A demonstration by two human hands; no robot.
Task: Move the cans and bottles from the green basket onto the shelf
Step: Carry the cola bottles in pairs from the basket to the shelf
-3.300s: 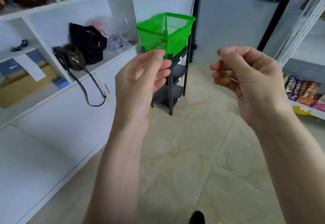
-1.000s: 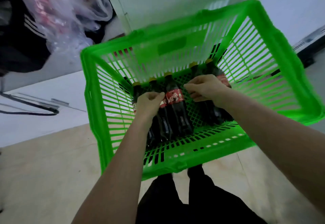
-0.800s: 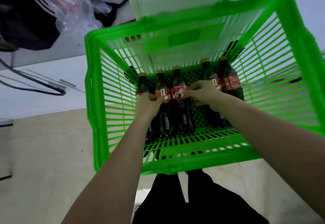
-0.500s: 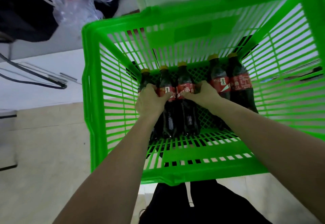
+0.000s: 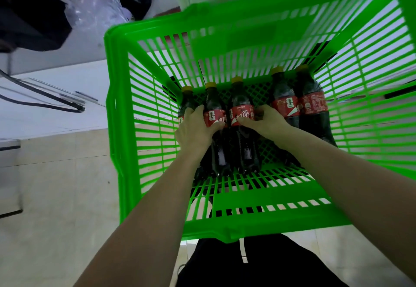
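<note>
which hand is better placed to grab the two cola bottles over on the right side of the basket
The right hand. It lies beside the right pair of bottles in the green basket; the left hand wraps the second bottle, farther away.

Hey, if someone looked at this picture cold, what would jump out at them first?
The bright green basket fills most of the view. Five dark soda bottles with red labels and yellow caps lie side by side on its floor. Both hands are inside: the left hand wraps the second bottle from the left, the right hand grips the middle one.
</note>
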